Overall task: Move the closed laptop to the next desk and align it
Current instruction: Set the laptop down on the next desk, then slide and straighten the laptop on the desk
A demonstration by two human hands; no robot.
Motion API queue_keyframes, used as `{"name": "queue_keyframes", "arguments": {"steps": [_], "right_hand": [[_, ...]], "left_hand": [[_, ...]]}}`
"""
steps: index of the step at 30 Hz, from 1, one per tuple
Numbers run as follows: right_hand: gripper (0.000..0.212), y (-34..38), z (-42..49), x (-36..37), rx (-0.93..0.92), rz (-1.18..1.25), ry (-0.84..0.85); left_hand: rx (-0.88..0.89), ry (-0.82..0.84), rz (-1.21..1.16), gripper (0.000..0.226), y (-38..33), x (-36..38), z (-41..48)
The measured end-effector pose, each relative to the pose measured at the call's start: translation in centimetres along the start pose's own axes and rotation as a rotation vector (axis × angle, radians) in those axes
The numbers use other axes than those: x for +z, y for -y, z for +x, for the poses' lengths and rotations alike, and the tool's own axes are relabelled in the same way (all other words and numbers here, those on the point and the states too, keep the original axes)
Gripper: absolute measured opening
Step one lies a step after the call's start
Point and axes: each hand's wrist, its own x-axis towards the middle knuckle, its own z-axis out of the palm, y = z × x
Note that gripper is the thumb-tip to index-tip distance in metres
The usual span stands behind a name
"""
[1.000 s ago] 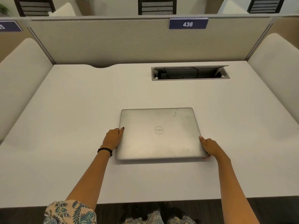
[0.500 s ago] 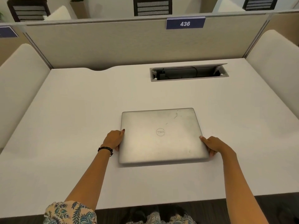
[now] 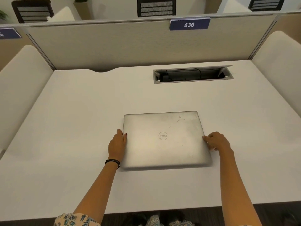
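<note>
A closed silver laptop (image 3: 164, 141) lies flat on the white desk (image 3: 78, 128), lid up, its logo upside down to me. My left hand (image 3: 117, 144) presses flat against the laptop's left edge, thumb on the lid. My right hand (image 3: 215, 141) has its fingers curled at the right edge, touching the side about halfway along. The laptop sits roughly square to the desk's front edge, a little right of the middle.
An open cable tray (image 3: 193, 74) is sunk in the desk at the back right. A beige partition with a blue sign 436 (image 3: 189, 24) closes the back. Cream side dividers (image 3: 21, 88) stand left and right. Chairs show beyond the partition.
Both hands have slid forward along the laptop's sides, away from the near corners. The laptop has turned slightly and now sits flat on the desk.
</note>
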Motion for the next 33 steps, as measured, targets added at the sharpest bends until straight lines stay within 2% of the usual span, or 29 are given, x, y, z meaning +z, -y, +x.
{"name": "queue_keyframes", "arguments": {"steps": [4, 20, 25, 29, 33], "right_hand": [[0.029, 1.4, 0.0, 1.4, -0.084, -0.032, -0.076], [0.031, 0.2, -0.2, 4.5, -0.161, 0.248, -0.347], [0.03, -0.5, 0.1, 4.2, -0.192, 0.257, -0.35], [0.047, -0.5, 0.6, 3.8, -0.182, 0.228, -0.309], [0.047, 0.0, 1.4, 3.2, -0.123, 0.238, -0.27]], "left_hand": [[-0.048, -0.022, 0.034, 0.033, -1.4, 0.4, -0.5], [-0.289, -0.022, 0.002, 0.042, -1.9, 1.2, -1.3], [-0.346, -0.008, 0.013, 0.051, -1.9, 1.4, -0.7], [-0.345, -0.02, 0.014, 0.054, -2.1, 1.4, -0.2], [-0.342, -0.022, 0.026, 0.055, -2.0, 1.5, 0.2]]}}
